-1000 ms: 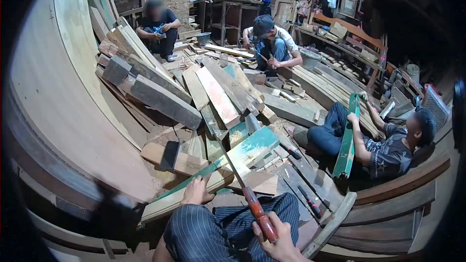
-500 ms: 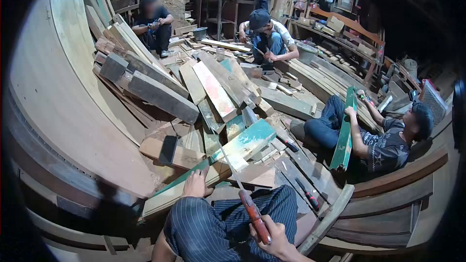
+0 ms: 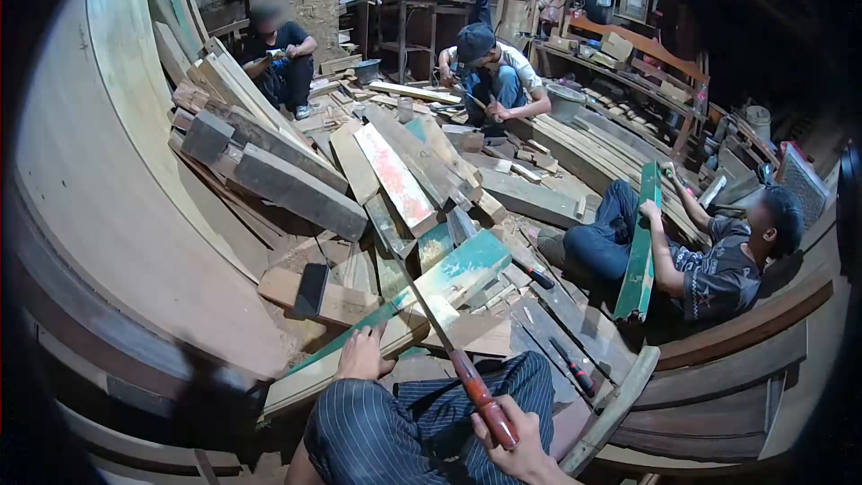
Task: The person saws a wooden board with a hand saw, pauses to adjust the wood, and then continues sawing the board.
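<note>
My left hand (image 3: 362, 355) grips a long pale board (image 3: 467, 271) with worn green paint, its fingers over the top and the thumb on the near side. The board slants across the wood pile in front of my knees. In my right hand (image 3: 518, 442) is a long-bladed knife (image 3: 481, 395), held by its glossy reddish-brown handle. Its narrow dark blade points forward and left, overlapping the board in this view. My fingers wrap round the butt end of the handle.
Mixed timber (image 3: 395, 175) is heaped ahead. At right, a seated person (image 3: 736, 256) holds a green beam (image 3: 639, 247); two others crouch at the back. A red-and-black-handled tool (image 3: 575, 368) lies right of my knee. A large curved panel (image 3: 117, 171) rises at left.
The knife has turned so more of its blade's flat side shows, and its handle sits slightly further right. My left hand stays on the board. The view has shifted slightly.
</note>
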The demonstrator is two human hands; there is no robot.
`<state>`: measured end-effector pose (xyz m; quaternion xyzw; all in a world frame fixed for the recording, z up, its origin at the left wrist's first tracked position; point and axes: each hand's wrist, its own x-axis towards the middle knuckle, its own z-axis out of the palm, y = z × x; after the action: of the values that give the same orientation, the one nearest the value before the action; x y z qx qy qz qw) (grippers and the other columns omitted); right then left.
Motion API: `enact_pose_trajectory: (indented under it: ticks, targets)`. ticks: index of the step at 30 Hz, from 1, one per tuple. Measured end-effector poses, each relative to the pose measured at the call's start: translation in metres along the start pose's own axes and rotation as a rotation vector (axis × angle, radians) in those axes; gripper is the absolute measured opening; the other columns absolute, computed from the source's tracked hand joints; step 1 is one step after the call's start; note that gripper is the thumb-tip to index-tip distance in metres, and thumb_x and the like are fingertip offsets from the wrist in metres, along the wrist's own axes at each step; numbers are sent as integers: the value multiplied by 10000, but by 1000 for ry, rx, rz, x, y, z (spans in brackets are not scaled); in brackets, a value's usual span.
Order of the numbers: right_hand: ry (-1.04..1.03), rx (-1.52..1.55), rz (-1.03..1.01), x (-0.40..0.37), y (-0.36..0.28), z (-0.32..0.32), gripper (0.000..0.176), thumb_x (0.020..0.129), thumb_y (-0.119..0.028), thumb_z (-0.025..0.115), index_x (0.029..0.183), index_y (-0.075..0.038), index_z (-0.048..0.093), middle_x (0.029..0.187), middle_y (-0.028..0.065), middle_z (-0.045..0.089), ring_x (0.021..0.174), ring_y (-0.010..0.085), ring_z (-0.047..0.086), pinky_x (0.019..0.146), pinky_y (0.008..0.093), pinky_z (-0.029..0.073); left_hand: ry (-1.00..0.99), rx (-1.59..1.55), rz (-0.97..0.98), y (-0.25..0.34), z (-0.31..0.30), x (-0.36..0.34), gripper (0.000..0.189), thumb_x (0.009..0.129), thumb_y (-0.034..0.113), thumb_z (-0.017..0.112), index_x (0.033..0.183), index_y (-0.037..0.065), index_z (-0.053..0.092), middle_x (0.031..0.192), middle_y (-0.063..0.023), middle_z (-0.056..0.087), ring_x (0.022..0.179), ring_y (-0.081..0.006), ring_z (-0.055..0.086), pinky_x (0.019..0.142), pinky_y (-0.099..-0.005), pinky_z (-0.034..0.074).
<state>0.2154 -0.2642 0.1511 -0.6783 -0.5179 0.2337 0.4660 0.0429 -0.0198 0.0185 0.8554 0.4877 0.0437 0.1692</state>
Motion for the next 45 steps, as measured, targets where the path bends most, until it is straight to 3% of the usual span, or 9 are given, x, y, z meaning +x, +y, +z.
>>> enact_pose_trajectory:
  ticks: [1, 4, 9, 17, 20, 24, 36, 41, 45]
  targets:
    - [-21, 31, 32, -1, 0, 1, 241, 885, -151, 719, 1087, -85, 605, 770, 186, 656, 712, 416, 671, 572, 439, 485, -9, -9, -13, -1, -1, 0, 930, 692, 304, 852, 1484, 88, 413, 1203, -209, 594, 1163, -377, 571, 1017, -445, 482]
    - [5, -32, -24, 7, 0, 0, 211, 879, -176, 754, 931, -48, 594, 599, 98, 566, 464, 217, 601, 461, 318, 441, -12, -21, -9, 1, -4, -1, 929, 697, 302, 849, 1487, 88, 410, 1200, -210, 594, 1166, -375, 570, 1012, -447, 485]
    - [33, 75, 38, 16, 3, -4, 205, 883, -177, 749, 902, -49, 589, 605, 106, 577, 475, 201, 590, 482, 306, 444, 47, 25, 63, -2, 1, -3, 930, 703, 320, 847, 1485, 73, 406, 1177, -212, 599, 1135, -379, 585, 990, -449, 491]
    - [-22, -56, -46, 4, 21, 5, 228, 844, -125, 774, 958, -33, 599, 658, 113, 614, 517, 268, 646, 486, 331, 476, 31, 4, 12, -1, 1, -1, 879, 701, 313, 827, 1457, 84, 441, 1183, -196, 598, 1151, -370, 572, 991, -466, 486]
    - [-128, -2, -178, 2, 23, -1, 351, 843, -79, 743, 1127, -24, 544, 795, 136, 688, 637, 289, 715, 544, 342, 544, 136, 11, 13, -19, 30, 7, 872, 682, 285, 826, 1448, 95, 455, 1225, -213, 589, 1168, -383, 566, 1000, -473, 482]
    - [-147, -107, -260, -10, 14, -3, 352, 834, -53, 732, 1120, 5, 535, 843, 133, 726, 623, 278, 718, 504, 353, 557, 143, -201, 83, -8, 1, -2, 807, 651, 168, 814, 1398, 89, 521, 1199, -297, 595, 1101, -458, 588, 943, -515, 491]
    - [-194, -151, -257, -53, 19, -34, 341, 778, -119, 794, 1061, 0, 645, 776, 114, 707, 629, 241, 716, 575, 322, 555, 62, -59, 88, -9, 5, 7, 875, 678, 252, 810, 1454, 68, 447, 1149, -234, 602, 1127, -407, 578, 981, -469, 487]
    - [-324, -170, -125, -15, 0, -48, 454, 805, -83, 766, 1209, 4, 577, 782, 115, 697, 665, 256, 727, 610, 344, 570, 11, 47, 145, -3, 5, 2, 988, 663, 207, 822, 1498, -20, 344, 1220, -243, 508, 1146, -400, 499, 993, -482, 427]
    - [-390, 1, -166, 30, 52, 6, 370, 834, -73, 718, 1127, -8, 502, 726, 207, 639, 622, 376, 665, 547, 440, 525, 79, 64, 171, -10, 16, 4, 880, 661, 209, 811, 1416, -27, 425, 1251, -247, 516, 1166, -395, 506, 982, -487, 436]
